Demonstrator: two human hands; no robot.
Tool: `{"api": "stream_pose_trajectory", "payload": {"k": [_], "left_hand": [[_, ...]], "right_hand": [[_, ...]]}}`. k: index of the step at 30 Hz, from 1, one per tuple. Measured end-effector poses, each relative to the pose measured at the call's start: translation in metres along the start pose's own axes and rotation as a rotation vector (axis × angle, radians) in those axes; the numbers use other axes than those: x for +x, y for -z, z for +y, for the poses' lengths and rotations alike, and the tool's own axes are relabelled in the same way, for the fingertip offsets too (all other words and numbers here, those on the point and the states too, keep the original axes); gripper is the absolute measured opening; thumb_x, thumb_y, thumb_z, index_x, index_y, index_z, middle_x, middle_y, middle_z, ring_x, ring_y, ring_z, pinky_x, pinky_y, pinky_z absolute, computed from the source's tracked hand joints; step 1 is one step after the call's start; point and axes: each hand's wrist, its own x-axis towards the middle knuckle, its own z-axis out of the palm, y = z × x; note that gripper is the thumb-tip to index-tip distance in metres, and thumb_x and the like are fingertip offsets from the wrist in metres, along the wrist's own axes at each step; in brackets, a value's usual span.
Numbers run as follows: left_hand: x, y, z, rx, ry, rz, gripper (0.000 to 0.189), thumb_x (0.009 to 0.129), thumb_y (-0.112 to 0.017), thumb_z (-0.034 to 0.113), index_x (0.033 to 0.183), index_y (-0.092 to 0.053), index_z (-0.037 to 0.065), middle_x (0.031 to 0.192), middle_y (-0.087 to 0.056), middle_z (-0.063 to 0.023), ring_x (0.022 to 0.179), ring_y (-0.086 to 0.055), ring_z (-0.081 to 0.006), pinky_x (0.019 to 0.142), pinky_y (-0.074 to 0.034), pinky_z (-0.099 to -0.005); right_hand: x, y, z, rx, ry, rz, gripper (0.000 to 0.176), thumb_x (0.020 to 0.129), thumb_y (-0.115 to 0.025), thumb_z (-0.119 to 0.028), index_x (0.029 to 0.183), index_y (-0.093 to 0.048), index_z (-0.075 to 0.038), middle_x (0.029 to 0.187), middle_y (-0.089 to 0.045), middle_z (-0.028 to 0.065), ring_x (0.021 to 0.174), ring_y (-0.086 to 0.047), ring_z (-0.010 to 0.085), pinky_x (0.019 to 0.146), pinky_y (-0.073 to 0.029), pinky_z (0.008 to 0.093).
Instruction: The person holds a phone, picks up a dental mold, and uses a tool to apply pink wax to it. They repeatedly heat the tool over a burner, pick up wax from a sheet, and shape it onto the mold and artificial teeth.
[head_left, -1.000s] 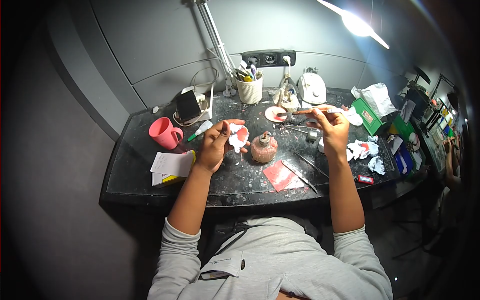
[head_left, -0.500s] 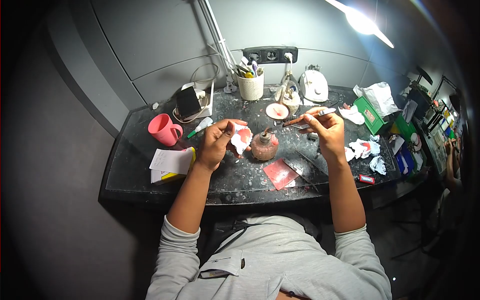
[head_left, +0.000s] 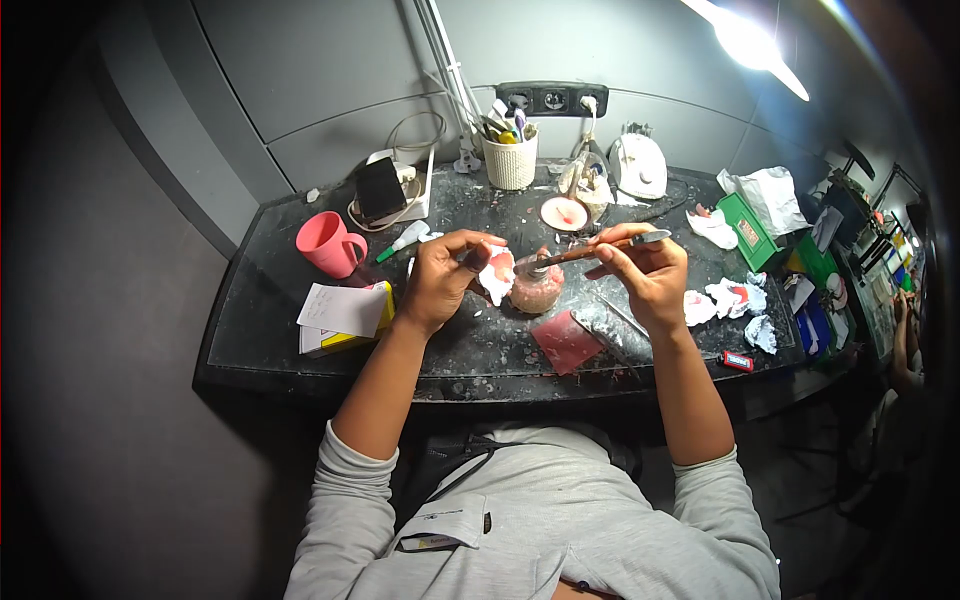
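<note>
Speckled tabletop is carrying a burner, left hand is pinching a pink-white piece beside it, right hand is gripping a tool angled toward that piece, apparently lining up, likely needing a steady touch next.

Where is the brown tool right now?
In the head view, the tool is in the right hand, its tip by the jar, right of the pink-white piece in the left hand.

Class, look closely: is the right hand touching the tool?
Touching. The head view shows the right hand gripping the tool by its brown handle, between thumb and fingers.
</note>
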Motion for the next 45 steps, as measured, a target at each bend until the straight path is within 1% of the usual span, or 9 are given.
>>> {"api": "stream_pose_trajectory", "payload": {"k": [5, 7, 10, 11, 13, 16, 30, 39, 45], "left_hand": [[-0.001, 0.000, -0.001, 0.028, 0.000, 0.008, 0.052, 0.097, -0.065, 0.042, 0.117, -0.066, -0.006, 0.093, -0.072, -0.0113, 0.080, -0.072, -0.0183, 0.070, -0.061, -0.0296], [-0.001, 0.000, -0.002, -0.018, 0.012, 0.025, 0.044, 0.096, -0.070, 0.038, 0.110, -0.070, -0.004, 0.091, -0.071, -0.0068, 0.080, -0.066, -0.0098, 0.070, -0.054, -0.0239], [-0.001, -0.001, 0.000, -0.021, 0.012, 0.033, 0.044, 0.096, -0.070, 0.038, 0.110, -0.071, -0.004, 0.091, -0.071, -0.0061, 0.079, -0.064, -0.0083, 0.071, -0.052, -0.0226], [-0.001, -0.001, 0.000, -0.021, 0.013, 0.033, 0.044, 0.096, -0.070, 0.038, 0.110, -0.071, -0.004, 0.091, -0.071, -0.0061, 0.079, -0.064, -0.0083, 0.071, -0.052, -0.0226], [0.000, 0.001, -0.002, 0.020, -0.018, 0.006, 0.052, 0.097, -0.065, 0.043, 0.115, -0.067, -0.006, 0.094, -0.071, -0.0121, 0.080, -0.071, -0.0173, 0.072, -0.064, -0.0349], [0.000, 0.002, -0.004, 0.031, -0.025, 0.009, 0.053, 0.097, -0.065, 0.043, 0.114, -0.067, -0.007, 0.096, -0.071, -0.0129, 0.081, -0.071, -0.0177, 0.073, -0.065, -0.0374], [0.000, 0.003, -0.006, 0.071, -0.047, 0.002, 0.053, 0.097, -0.066, 0.042, 0.117, -0.066, -0.006, 0.090, -0.070, -0.0103, 0.079, -0.071, -0.0170, 0.072, -0.064, -0.0344], [-0.001, 0.000, 0.002, 0.044, -0.043, 0.010, 0.057, 0.097, -0.064, 0.046, 0.118, -0.065, -0.007, 0.093, -0.072, -0.0143, 0.077, -0.074, -0.0234, 0.069, -0.063, -0.0351], [-0.001, 0.000, 0.003, 0.057, -0.030, 0.007, 0.058, 0.097, -0.063, 0.046, 0.119, -0.065, -0.007, 0.092, -0.072, -0.0148, 0.076, -0.074, -0.0244, 0.068, -0.063, -0.0347]], "right_hand": [[-0.003, -0.004, 0.002, 0.012, 0.008, -0.059, 0.012, 0.094, -0.067, 0.005, 0.106, -0.066, 0.007, 0.102, -0.072, 0.0153, 0.095, -0.073, 0.0201, 0.075, -0.066, 0.0321], [-0.004, -0.005, 0.004, 0.015, 0.015, -0.074, 0.013, 0.094, -0.067, 0.005, 0.106, -0.066, 0.007, 0.103, -0.072, 0.0155, 0.095, -0.072, 0.0202, 0.076, -0.065, 0.0318], [-0.004, -0.004, 0.004, 0.016, 0.018, -0.103, 0.014, 0.094, -0.067, 0.004, 0.107, -0.065, 0.007, 0.105, -0.071, 0.0160, 0.096, -0.072, 0.0202, 0.077, -0.065, 0.0314], [-0.005, -0.004, 0.005, 0.014, 0.015, -0.118, 0.015, 0.094, -0.068, 0.004, 0.108, -0.065, 0.007, 0.106, -0.071, 0.0162, 0.096, -0.072, 0.0201, 0.077, -0.065, 0.0311], [-0.005, -0.004, 0.004, 0.015, 0.013, -0.122, 0.015, 0.094, -0.068, 0.004, 0.108, -0.065, 0.007, 0.106, -0.071, 0.0162, 0.096, -0.072, 0.0199, 0.078, -0.064, 0.0309], [-0.005, -0.004, 0.003, 0.021, 0.008, -0.127, 0.015, 0.094, -0.068, 0.004, 0.108, -0.065, 0.007, 0.106, -0.071, 0.0162, 0.095, -0.072, 0.0195, 0.079, -0.064, 0.0306], [-0.005, -0.005, 0.004, 0.008, 0.016, -0.130, 0.014, 0.094, -0.068, 0.004, 0.107, -0.065, 0.008, 0.104, -0.072, 0.0166, 0.092, -0.072, 0.0183, 0.079, -0.063, 0.0302], [0.011, 0.028, -0.001, -0.198, 0.078, 0.257, 0.011, 0.095, -0.069, 0.000, 0.105, -0.067, 0.005, 0.096, -0.073, 0.0119, 0.086, -0.072, 0.0173, 0.073, -0.064, 0.0310], [0.012, 0.029, 0.006, -0.217, 0.069, 0.303, 0.011, 0.095, -0.070, -0.002, 0.104, -0.068, 0.004, 0.094, -0.073, 0.0108, 0.085, -0.072, 0.0159, 0.072, -0.064, 0.0308]]}}
